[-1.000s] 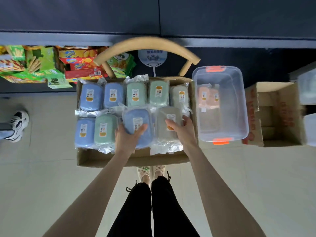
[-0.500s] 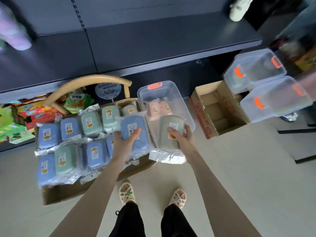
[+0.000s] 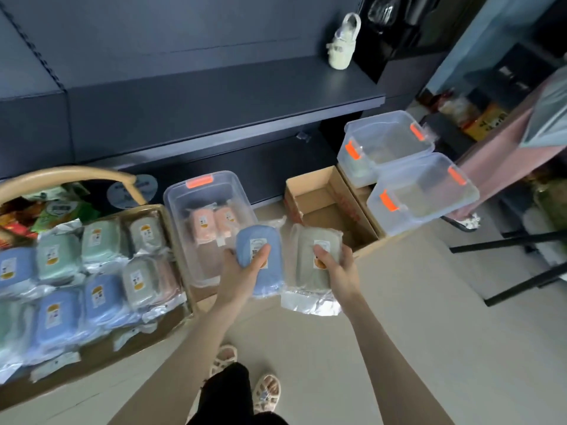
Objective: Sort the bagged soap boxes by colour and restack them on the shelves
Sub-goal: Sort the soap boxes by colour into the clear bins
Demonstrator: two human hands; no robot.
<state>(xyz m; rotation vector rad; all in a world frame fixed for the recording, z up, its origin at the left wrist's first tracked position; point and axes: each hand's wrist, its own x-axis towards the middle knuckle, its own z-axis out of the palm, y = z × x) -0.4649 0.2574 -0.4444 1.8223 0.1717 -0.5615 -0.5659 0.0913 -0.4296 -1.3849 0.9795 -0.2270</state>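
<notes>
Head view: thumb on the label, fingers curled round the edge, the left hand [image 3: 242,276] grips a bagged blue soap box [image 3: 273,279]; the right hand [image 3: 340,271] likewise clamps a grey-green soap box [image 3: 303,259]; both boxes are held side by side above the floor, just right of the clear bin [image 3: 178,204] holding pink soap boxes [image 3: 204,227]; a cardboard tray [image 3: 92,363] of other bagged boxes lies further left

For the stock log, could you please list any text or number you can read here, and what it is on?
No text is legible.
Stickers on the blue soap box and grey soap box: too blurred.
Red print on the cardboard box: too blurred.
The round sign: too blurred.
</notes>
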